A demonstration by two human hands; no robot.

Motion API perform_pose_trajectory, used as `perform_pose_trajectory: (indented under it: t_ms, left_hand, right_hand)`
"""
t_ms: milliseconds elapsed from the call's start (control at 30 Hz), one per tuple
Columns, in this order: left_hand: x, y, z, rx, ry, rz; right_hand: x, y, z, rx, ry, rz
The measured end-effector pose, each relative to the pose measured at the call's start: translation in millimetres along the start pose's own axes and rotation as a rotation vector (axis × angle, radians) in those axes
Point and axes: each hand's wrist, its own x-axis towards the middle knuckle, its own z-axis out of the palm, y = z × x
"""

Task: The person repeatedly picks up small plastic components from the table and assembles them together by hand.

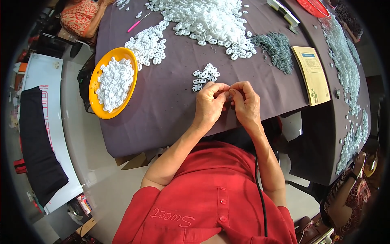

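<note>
My left hand (210, 106) and my right hand (248, 106) meet above the table's near edge, fingertips almost touching. Each is closed in a pinch of thumb and forefinger. Whatever they hold is too small and too covered by the fingers to make out. Just beyond my left hand lies a small cluster of white plastic pieces (209, 72) with dark holes. Farther back, a big heap of white oval pieces (211, 20) spreads over the dark tablecloth (170, 97), with a smaller heap (148, 45) to its left.
An orange oval bowl (135, 81) full of white pieces sits at the table's left edge. A pink-handled tool (134, 27) lies behind it. Right of centre are a grey-green pile of small bits (280, 53) and a tan booklet (312, 77). Other people sit around the tables.
</note>
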Motion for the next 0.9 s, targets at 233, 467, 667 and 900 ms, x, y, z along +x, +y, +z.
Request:
perform_pose_trajectory:
  t_ms: [233, 467, 667, 900]
  left_hand:
    - [-1, 10, -7, 0.271, -0.103, 0.093]
    - [3, 4, -13, -0.216, -0.087, -0.275]
    - [2, 10, -12, -0.23, -0.072, -0.261]
    - [1, 10, -12, -0.211, -0.085, -0.247]
  right_hand:
    - [2, -5, -5, -0.008, -0.06, 0.046]
    - [-6, -5, -10, 0.083, -0.042, 0.15]
    - [-6, -1, -12, -0.06, -0.098, 0.049]
    - [-5, -2, -13, -0.039, -0.12, 0.081]
